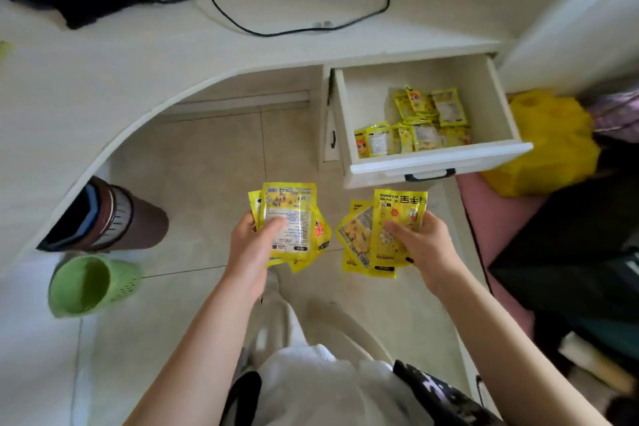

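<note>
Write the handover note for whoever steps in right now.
Left hand: grips a fan of yellow packets, thumb on top.
Right hand: grips a second bunch.
Both are held just in front of the open drawer.
Done: drawer pulled out; a loose pile of the same packets lies in it.
Left: likely sort both handfuls, settle them with the pile, then shut the drawer.

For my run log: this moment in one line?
left grip: holds left packets | right grip: holds right packets | drawer: open, loose packets inside
</note>
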The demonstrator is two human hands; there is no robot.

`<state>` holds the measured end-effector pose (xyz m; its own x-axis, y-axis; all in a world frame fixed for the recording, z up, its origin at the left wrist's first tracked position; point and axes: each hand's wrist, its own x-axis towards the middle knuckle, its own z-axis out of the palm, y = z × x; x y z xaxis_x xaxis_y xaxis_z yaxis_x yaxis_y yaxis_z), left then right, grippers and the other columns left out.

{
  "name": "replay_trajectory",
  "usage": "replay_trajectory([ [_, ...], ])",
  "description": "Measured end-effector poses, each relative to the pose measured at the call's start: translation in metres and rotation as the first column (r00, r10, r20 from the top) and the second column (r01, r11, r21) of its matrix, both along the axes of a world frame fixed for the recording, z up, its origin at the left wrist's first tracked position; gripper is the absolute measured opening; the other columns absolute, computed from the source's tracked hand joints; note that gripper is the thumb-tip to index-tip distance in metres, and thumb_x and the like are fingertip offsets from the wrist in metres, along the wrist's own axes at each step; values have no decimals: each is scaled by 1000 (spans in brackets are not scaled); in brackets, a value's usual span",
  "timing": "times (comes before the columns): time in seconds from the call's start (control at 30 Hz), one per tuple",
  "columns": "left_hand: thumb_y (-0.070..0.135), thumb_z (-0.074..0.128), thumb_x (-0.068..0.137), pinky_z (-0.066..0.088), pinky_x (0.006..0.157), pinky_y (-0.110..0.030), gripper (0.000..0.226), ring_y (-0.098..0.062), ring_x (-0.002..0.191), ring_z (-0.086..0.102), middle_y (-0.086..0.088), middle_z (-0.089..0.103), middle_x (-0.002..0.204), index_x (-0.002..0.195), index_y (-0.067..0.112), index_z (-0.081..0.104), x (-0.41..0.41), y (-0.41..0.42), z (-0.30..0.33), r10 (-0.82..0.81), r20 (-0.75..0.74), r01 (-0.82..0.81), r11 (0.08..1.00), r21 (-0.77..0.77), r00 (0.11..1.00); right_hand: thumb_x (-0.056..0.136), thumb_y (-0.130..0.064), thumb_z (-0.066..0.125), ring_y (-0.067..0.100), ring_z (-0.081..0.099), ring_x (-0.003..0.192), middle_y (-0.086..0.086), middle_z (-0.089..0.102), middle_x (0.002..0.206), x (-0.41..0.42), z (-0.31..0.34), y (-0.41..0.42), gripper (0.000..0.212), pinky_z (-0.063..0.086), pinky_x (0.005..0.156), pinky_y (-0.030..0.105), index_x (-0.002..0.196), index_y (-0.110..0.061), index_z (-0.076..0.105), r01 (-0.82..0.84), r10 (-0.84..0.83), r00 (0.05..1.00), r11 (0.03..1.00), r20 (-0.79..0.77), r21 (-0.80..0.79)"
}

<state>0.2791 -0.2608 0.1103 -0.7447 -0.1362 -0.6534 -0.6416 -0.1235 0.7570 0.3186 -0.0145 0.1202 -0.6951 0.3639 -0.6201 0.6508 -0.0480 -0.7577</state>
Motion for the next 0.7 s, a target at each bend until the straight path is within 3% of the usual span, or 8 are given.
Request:
replay_trajectory([
  [0.13, 3, 64, 86, 56, 61, -30, 19, -21, 76, 70, -9, 73, 91, 104, 9, 65, -10, 50, 1, -68, 5, 68, 998, -1, 998, 83, -10, 73, 25, 71, 86, 7, 73, 95, 9, 2, 44, 16, 59, 75, 44, 93, -19, 65, 64, -64, 998, 998, -13, 7],
  [0.27, 4, 65, 85, 57, 73, -38, 17, -24, 80, 70, -9, 73, 93, 100, 13, 66, -35, 91, -3, -133, 17, 133, 991, 2, 991, 84, -10, 71, 21, 70, 82, 6, 73, 95, -1, 7, 81, 15, 58, 73, 39, 94, -18, 65, 109, -108, 993, 994, -42, 16],
  [0.37, 4, 65, 85, 57, 75, -38, 17, -24, 81, 70, -9, 74, 94, 97, 16, 66, -59, 122, -6, -179, 9, 179, 984, 12, 984, 83, -10, 73, 23, 71, 89, 7, 73, 99, -20, 9, 106, 23, 58, 79, 43, 105, -10, 65, 151, -149, 987, 988, -52, 23],
  [0.53, 6, 66, 84, 55, 82, -46, 16, -27, 84, 70, -9, 74, 95, 94, 18, 67, -104, 171, -15, -215, 52, 215, 977, 14, 975, 81, -10, 74, 22, 71, 90, 3, 73, 97, -60, 6, 148, 23, 58, 83, 46, 102, -14, 64, 181, -179, 982, 983, -58, 37],
  [0.7, 4, 64, 86, 54, 69, -37, 12, -29, 77, 67, -13, 70, 90, 92, 14, 63, -147, 212, -23, -165, 126, 161, 986, 42, 978, 82, -6, 72, 18, 70, 88, -3, 71, 92, -102, 2, 184, 25, 57, 84, 44, 87, -27, 61, 144, -141, 988, 989, -65, 39],
])
